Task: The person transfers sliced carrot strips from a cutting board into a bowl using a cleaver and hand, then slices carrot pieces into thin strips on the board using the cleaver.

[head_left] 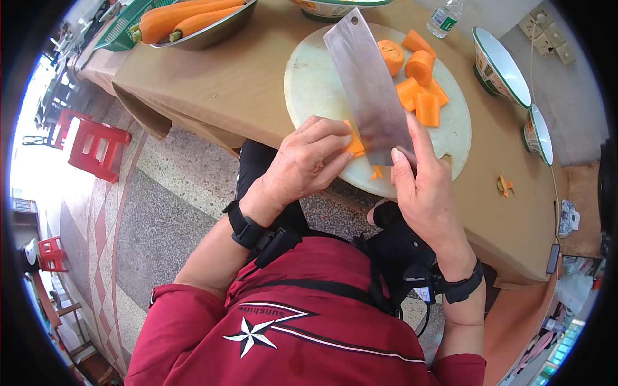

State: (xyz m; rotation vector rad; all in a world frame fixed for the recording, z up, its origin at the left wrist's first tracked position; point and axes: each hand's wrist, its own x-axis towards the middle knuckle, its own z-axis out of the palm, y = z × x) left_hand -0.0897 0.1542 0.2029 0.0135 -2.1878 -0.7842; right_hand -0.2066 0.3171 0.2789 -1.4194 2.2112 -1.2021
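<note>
My right hand (pixel 426 186) is closed on a broad-bladed cleaver (pixel 365 80), with the thumb and index finger against the blade near its handle end. The handle itself is hidden by the hand. The blade stretches across a round white cutting board (pixel 310 71). Left of the blade, my left hand (pixel 302 159) pinches a small carrot piece (pixel 353 143) on the near part of the board. Tiny carrot scraps (pixel 377 172) lie just below it. Right of the blade are several thick carrot chunks (pixel 420 67).
A metal basin (pixel 222 33) of whole carrots (pixel 170 22) stands at the back left beside a green basket (pixel 125 29). At the right are a plastic bottle (pixel 444 19), white enamel bowls (pixel 505 67) and carrot trimmings (pixel 504 186). Red stools (pixel 100 148) stand on the floor.
</note>
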